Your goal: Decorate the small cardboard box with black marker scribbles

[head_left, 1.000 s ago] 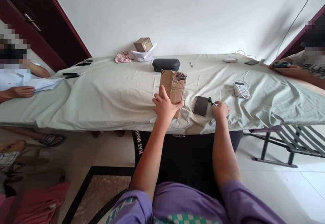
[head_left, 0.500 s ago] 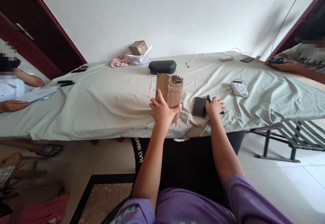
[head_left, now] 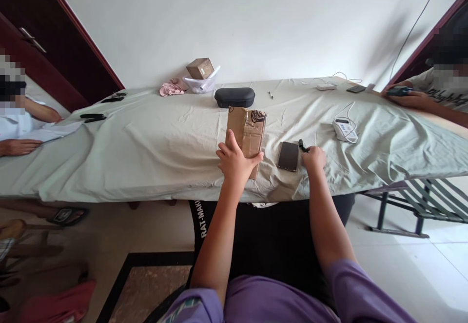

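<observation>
lying flat near the front edge of the cloth-covered table [head_left: 146, 142], the cardboard box [head_left: 246, 130] is clamped at its near end by the left hand [head_left: 236, 161]. a black marker [head_left: 302, 145] is closed upon by the right hand [head_left: 313, 158], just beside a dark phone [head_left: 288, 155].

Head camera looks down, forward over table [head_left: 153, 137].

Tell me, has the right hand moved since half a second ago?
Yes. The right hand has slid right, away from the phone, and now closes on the black marker.
</observation>
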A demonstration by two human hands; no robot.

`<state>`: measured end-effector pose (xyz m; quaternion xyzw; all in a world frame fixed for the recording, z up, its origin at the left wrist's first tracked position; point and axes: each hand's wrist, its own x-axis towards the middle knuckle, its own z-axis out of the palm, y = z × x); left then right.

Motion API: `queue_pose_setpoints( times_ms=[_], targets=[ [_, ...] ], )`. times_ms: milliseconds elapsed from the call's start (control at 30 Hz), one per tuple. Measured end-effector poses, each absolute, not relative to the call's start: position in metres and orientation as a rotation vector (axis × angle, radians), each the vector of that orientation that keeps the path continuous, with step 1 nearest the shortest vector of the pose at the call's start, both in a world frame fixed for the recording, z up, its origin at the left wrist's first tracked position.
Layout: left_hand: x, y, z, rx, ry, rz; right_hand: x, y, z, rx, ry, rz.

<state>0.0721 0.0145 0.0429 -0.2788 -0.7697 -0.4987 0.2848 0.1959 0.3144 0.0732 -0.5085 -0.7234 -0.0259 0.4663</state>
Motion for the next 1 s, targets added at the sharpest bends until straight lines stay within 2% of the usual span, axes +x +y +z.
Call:
queue_pose_setpoints(
  times_ms=[333,633,833,1000],
  targets=[
    [0.074,0.014,0.042,-0.737,-2.04,-1.357,0.17,0.312,0.092,-1.217,-1.691,-0.109],
    [0.072,0.015,0.04,-0.735,-2.031,-1.359,0.154,0.313,0.099,-1.12,-1.605,0.036],
    [0.072,0.015,0.041,-0.734,-2.028,-1.343,0.175,0.303,0.093,-0.838,-1.426,0.094],
    [0.073,0.015,0.041,-0.721,-2.042,-1.33,0.189,0.302,0.1,-0.153,-1.024,0.572]
  ],
)
